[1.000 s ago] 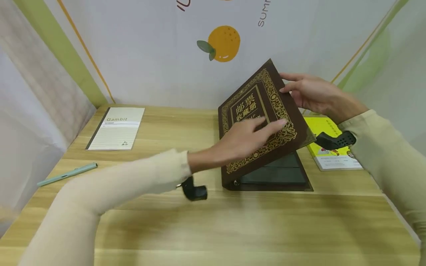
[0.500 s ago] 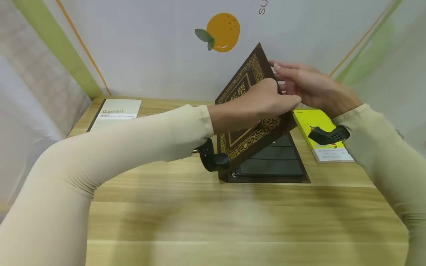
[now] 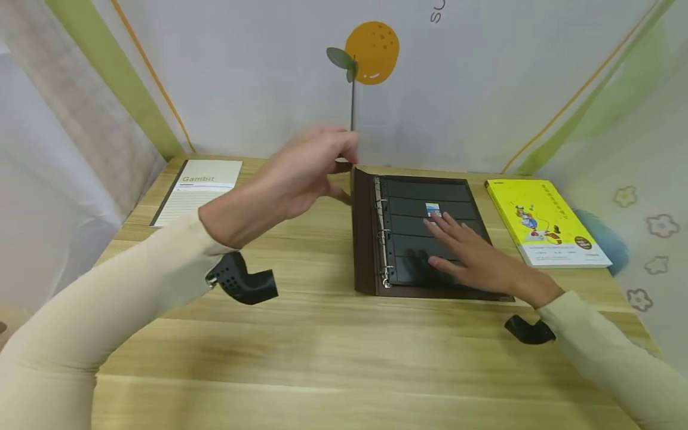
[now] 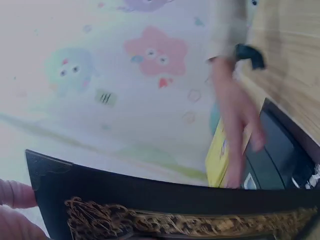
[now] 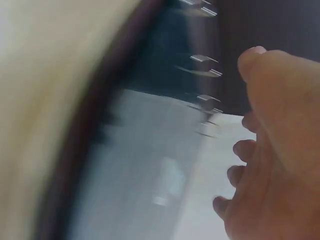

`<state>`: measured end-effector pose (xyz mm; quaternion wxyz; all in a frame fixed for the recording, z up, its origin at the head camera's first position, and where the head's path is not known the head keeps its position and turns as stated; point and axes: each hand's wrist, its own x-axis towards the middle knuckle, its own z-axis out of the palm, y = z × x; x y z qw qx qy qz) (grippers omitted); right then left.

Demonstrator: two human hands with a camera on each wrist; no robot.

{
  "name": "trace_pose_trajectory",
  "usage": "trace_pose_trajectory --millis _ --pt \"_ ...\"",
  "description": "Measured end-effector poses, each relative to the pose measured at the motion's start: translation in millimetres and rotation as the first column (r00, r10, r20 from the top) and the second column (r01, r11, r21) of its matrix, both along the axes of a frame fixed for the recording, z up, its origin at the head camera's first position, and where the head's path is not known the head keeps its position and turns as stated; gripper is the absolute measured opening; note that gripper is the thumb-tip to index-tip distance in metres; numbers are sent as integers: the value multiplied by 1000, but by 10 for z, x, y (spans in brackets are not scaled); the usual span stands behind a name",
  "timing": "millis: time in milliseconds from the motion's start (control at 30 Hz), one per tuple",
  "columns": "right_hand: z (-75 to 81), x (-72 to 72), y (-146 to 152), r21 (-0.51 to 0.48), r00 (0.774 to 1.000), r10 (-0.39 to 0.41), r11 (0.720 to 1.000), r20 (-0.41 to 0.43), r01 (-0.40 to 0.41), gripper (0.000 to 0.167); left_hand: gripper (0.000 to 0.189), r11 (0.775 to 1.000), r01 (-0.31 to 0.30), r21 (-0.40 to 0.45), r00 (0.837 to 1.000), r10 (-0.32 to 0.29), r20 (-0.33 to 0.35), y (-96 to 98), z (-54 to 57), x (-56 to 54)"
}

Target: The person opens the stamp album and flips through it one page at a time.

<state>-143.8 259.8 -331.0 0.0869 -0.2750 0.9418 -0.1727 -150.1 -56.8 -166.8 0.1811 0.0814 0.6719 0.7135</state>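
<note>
A dark brown stamp album [image 3: 371, 269] lies opened on the table, its metal rings and black pocket page [image 3: 421, 192] showing. Its front cover [image 4: 150, 195] stands upright, almost edge-on in the head view, with gold ornament in the left wrist view. My left hand [image 3: 306, 173] holds this cover near its free edge. Over the page my right hand [image 3: 475, 254] spreads its fingers, palm down, beside a small colourful stamp [image 3: 432, 209]; whether it touches the page I cannot tell. The right wrist view is blurred, with the hand [image 5: 285, 135] at its right.
To the right of the album lies a yellow book [image 3: 543, 221]. A Gambit notebook [image 3: 199, 185] rests at the back left of the wooden table [image 3: 301, 358]. Behind the table hangs a white curtain [image 3: 258, 89] with a printed orange.
The album's cover has swung leftward to upright, with my left hand now gripping it. My right hand has left the cover's edge and come down over the page. A small stamp now shows.
</note>
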Motion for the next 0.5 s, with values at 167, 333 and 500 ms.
trace_pose_trajectory --millis 167,333,500 --pt "-325 248 18 67 1000 -23 998 16 22 71 54 998 -8 56 1000 8 9 -390 -162 105" --pt "-483 358 1 72 998 -33 997 49 30 65 67 997 -76 30 997 75 22 -834 -321 259" --pt "-534 348 -48 44 999 -17 999 45 15 65 63 974 -166 -156 985 172 22 -1395 -573 312"
